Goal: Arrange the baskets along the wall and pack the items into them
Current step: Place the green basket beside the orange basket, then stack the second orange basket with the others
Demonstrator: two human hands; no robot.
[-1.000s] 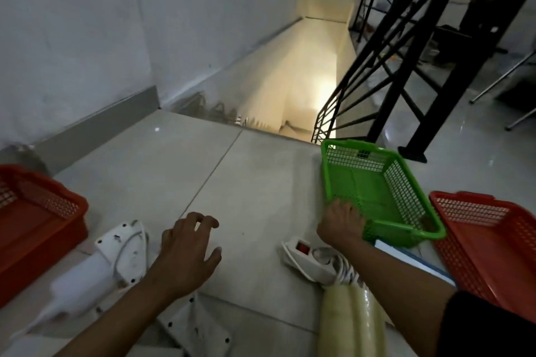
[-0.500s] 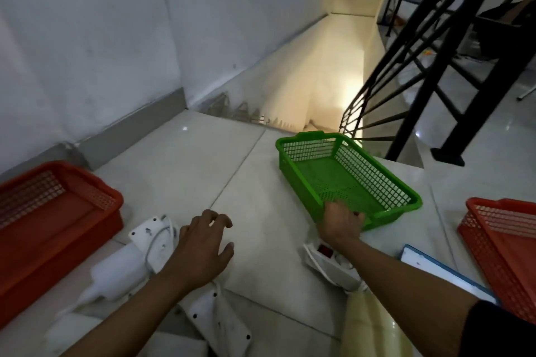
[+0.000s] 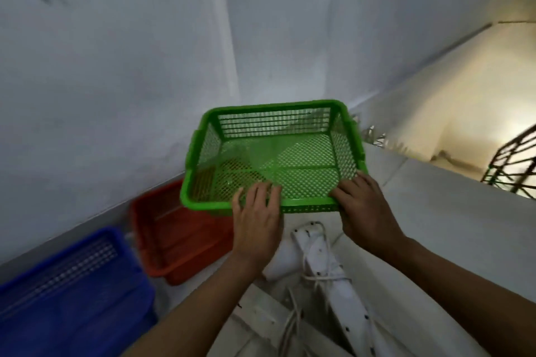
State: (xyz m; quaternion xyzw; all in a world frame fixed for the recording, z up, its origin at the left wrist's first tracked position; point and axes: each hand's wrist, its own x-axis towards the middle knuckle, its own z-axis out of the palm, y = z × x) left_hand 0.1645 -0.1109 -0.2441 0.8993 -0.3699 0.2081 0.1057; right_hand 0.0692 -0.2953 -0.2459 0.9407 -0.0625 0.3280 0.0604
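A: Green basket has left the far railing; both our hands clamp its near rim, by the wall.
B: Next we set it right of the red basket.

Green mesh basket, red basket, blue basket, white power strips.
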